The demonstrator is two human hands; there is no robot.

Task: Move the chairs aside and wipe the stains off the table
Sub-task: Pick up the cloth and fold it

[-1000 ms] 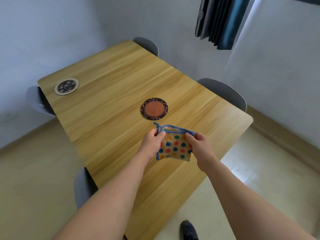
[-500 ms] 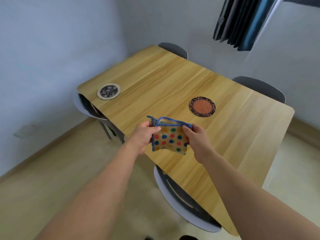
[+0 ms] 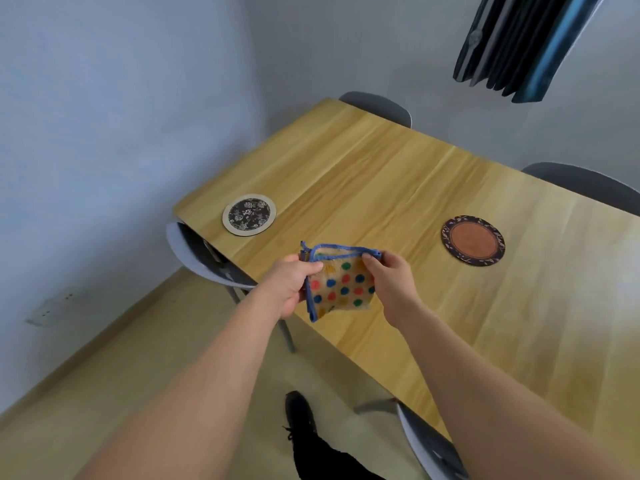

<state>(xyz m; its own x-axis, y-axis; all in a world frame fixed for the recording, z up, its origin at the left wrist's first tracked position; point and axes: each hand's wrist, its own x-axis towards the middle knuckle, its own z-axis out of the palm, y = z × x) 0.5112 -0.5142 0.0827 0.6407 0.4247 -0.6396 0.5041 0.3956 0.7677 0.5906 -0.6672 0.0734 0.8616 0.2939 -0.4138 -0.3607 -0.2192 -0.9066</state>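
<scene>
Both hands hold a folded spotted cloth [image 3: 341,285] in the air above the near edge of the wooden counter [image 3: 398,188].

The cloth is tan with red, blue, green and yellow dots and a blue hem. The left hand [image 3: 290,287] pinches its left edge, thumb curled over the top corner; the right hand [image 3: 393,285] pinches the upper right corner, so each grip is clamped on the fabric. On the counter lie a dark floral coaster [image 3: 249,214] near the left corner and a brown coaster [image 3: 472,240] to the right. Grey chairs [image 3: 204,258] are tucked in at the counter's sides.
</scene>
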